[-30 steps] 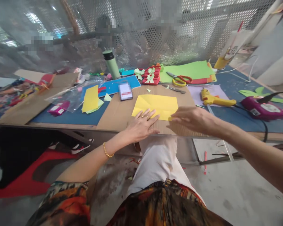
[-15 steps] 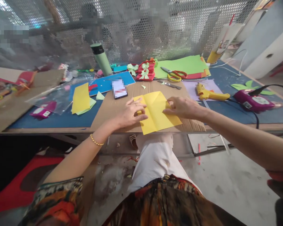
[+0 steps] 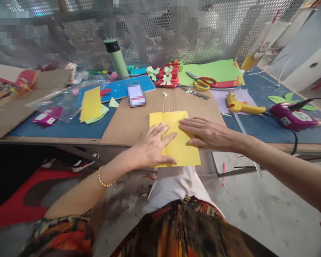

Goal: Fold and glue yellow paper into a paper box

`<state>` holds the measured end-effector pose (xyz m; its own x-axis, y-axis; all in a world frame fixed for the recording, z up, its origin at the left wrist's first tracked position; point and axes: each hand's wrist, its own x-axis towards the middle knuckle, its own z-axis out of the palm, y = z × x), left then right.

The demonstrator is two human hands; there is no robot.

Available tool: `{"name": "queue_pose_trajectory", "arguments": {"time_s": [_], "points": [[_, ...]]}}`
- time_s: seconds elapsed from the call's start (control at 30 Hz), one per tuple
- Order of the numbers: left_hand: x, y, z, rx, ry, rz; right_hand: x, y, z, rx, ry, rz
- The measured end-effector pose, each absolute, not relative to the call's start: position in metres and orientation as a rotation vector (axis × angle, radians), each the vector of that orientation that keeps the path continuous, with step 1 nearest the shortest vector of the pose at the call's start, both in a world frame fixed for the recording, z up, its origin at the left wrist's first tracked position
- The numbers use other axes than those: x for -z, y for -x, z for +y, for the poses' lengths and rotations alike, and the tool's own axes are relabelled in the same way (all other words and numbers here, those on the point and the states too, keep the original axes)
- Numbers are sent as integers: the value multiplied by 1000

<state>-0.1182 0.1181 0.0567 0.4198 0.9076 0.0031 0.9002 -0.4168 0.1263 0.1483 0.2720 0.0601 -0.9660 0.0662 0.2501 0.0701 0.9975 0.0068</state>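
A sheet of yellow paper with a crease lies over the front edge of the brown cardboard, its near end overhanging. My left hand rests spread on the paper's left part, fingers apart, a ring on one finger. On the right part, my right hand lies flat with its fingers stretched out and the thumb apart. Neither hand grips anything. Beyond the paper are a knife-like blade and scissors with yellow and orange handles.
A phone and folded yellow paper lie to the left. Behind them stands a green bottle. Red pieces with pale green bows sit at the back. Rightward are a yellow glue gun, a purple device and a cup.
The yellow paper has come nearer to me and lies flatter. Both hands have moved from its side edges onto its surface, with fingers spread or stretched flat.
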Motion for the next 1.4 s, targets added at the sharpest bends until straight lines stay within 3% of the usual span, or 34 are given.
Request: {"name": "queue_pose_trajectory", "arguments": {"time_s": [0.2,0.4,0.67,0.97,1.4], "points": [[-93,136,156,-366,-2657,1802,-57,-162,215,447,582,-2817],[-68,116,105,-396,-2907,1506,-62,-149,177,625,697,-2771],[-43,133,107,-676,-2948,1457,-68,-176,202,209,524,-2726],[-54,149,123,-481,-2784,1516,-56,-176,261,-185,430,-2885],[-47,161,120,-504,-2825,1428,-47,-202,233,-75,302,-2786]]}}
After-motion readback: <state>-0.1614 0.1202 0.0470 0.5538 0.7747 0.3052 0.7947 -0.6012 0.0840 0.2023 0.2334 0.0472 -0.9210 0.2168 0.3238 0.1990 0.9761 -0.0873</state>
